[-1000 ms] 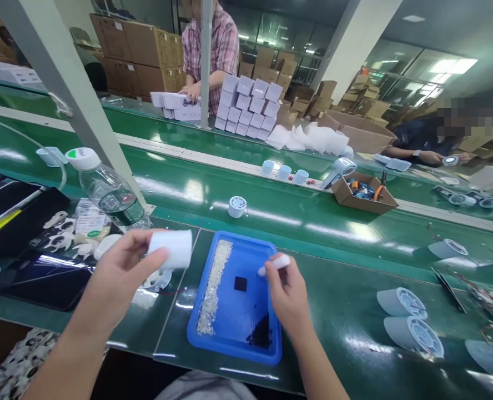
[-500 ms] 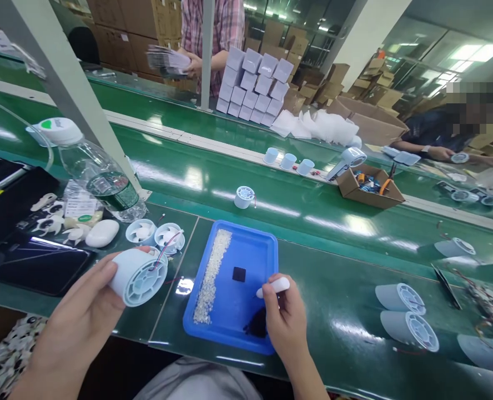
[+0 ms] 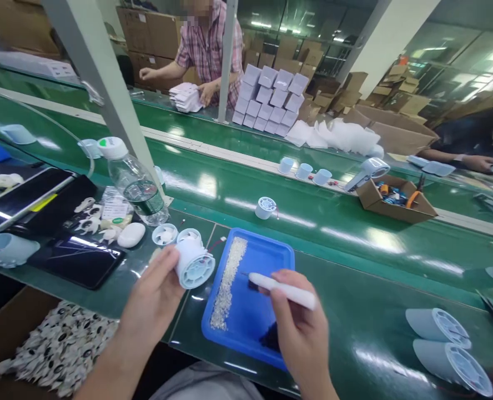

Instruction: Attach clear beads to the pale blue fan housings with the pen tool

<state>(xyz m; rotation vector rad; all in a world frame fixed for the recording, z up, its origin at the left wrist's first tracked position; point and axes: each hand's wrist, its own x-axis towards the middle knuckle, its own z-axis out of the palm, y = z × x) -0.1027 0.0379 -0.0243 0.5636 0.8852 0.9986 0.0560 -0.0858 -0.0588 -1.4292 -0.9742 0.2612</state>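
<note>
My left hand (image 3: 149, 303) is closed round a pale blue cylindrical fan housing (image 3: 193, 268), its spoked end facing right; a thin wire with a small white plug hangs off it. My right hand (image 3: 303, 333) grips a white pen-shaped screwdriver (image 3: 286, 289), its thin metal bit pointing left toward the housing but apart from it. Under the screwdriver lies a blue tray (image 3: 291, 253) with a strip of small whitish pieces (image 3: 230, 283) along its left side. A dark pile (image 3: 270, 336) lies near my right hand, and a small dark block (image 3: 252, 285) is partly hidden behind the screwdriver.
Two round fan housings (image 3: 164, 234) and a water bottle (image 3: 136, 186) stand behind my left hand. A box of white fan blades (image 3: 59, 350) sits lower left. More housings (image 3: 438, 328) lie at right. Beyond the green conveyor, a co-worker (image 3: 211, 50) stands by stacked white boxes (image 3: 267, 103).
My left hand has brought the housing right, to the tray's edge. The screwdriver has turned so its bit points left. The view has shifted left. The co-worker's stack is now lower, one hand off it.
</note>
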